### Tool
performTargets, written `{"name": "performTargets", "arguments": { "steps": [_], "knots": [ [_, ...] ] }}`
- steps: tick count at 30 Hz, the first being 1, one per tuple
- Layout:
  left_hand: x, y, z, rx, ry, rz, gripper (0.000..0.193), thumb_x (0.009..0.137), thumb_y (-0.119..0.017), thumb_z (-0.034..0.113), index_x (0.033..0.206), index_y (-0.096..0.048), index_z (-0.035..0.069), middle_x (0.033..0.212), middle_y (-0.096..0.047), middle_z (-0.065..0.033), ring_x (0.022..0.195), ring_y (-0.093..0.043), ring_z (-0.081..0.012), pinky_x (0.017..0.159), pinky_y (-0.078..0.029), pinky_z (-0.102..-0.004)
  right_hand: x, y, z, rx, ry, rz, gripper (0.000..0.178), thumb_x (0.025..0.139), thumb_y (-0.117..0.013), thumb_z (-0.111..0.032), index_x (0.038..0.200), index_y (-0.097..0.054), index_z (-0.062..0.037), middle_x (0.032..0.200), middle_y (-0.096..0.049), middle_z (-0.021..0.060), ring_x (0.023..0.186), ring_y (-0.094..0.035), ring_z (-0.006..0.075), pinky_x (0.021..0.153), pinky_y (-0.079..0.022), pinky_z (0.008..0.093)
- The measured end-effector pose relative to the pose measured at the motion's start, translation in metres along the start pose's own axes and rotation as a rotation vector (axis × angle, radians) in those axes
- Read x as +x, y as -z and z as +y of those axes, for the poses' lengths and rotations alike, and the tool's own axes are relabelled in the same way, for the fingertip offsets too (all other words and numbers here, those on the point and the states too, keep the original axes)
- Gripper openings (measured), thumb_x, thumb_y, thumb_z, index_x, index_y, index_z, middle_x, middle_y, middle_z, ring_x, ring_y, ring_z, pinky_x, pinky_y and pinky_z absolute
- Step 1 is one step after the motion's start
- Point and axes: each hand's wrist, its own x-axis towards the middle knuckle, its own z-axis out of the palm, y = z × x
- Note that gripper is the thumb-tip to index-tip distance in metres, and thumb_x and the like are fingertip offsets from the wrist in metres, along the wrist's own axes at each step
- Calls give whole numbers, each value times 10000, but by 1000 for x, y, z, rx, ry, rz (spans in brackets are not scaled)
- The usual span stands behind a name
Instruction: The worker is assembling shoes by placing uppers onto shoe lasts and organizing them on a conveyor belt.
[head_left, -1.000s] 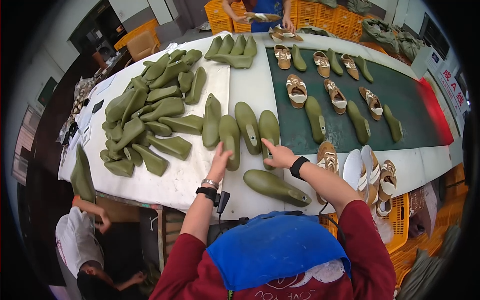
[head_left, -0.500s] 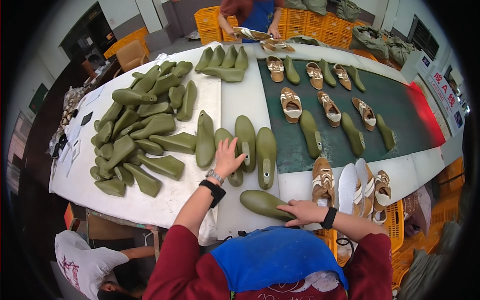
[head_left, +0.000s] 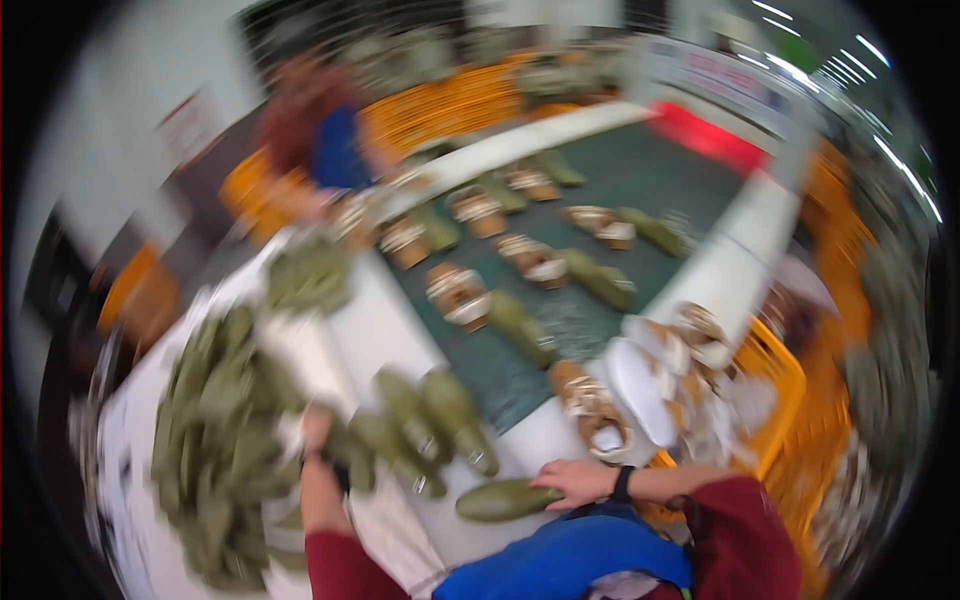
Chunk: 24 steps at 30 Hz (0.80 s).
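My right hand [head_left: 575, 482] grips the heel end of a green shoe last [head_left: 503, 500] lying on its side near the table's front edge. My left hand [head_left: 317, 428], smeared by motion, is between the heap of green lasts [head_left: 215, 440] and a single last [head_left: 350, 450]. Its fingers cannot be made out, nor whether it touches that last. Three more lasts [head_left: 405, 405] stand side by side just right of there. A brown and white shoe [head_left: 590, 408] is beyond my right hand, beside a white insole [head_left: 640, 390].
On the dark green mat [head_left: 640, 190], several brown shoes [head_left: 458, 295] are paired with green lasts [head_left: 603, 280]. Yellow crates [head_left: 775, 395] stand at the right edge. Across the table is a co-worker in a blue apron [head_left: 340, 145], blurred.
The whole view has swung to the right and blurred. My left hand has left the last in the row and moved left toward the heap. My right hand stays on its last.
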Motion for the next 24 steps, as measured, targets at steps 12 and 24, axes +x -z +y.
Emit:
{"name": "performTargets", "arguments": {
  "steps": [12,24],
  "knots": [
    [-22,94,205,-229,235,217,433,779,-706,199,1048,-544,-98,969,-592,-238,794,-544,-259,732,-483,-362,-1,-16,-2,31,-110,100,548,698,-695,-289,1169,-474,-120,1011,-482,119,964,-492,310,755,-441,415],
    [-197,96,309,-5,-422,-135,319,745,-623,-36,1057,-588,14,1072,-579,-215,1098,-499,-367,923,-417,-412,-3,-19,10,31,-90,116,549,667,-706,-310,1143,-505,-125,1037,-495,112,976,-494,312,781,-447,408]
  ]
}}
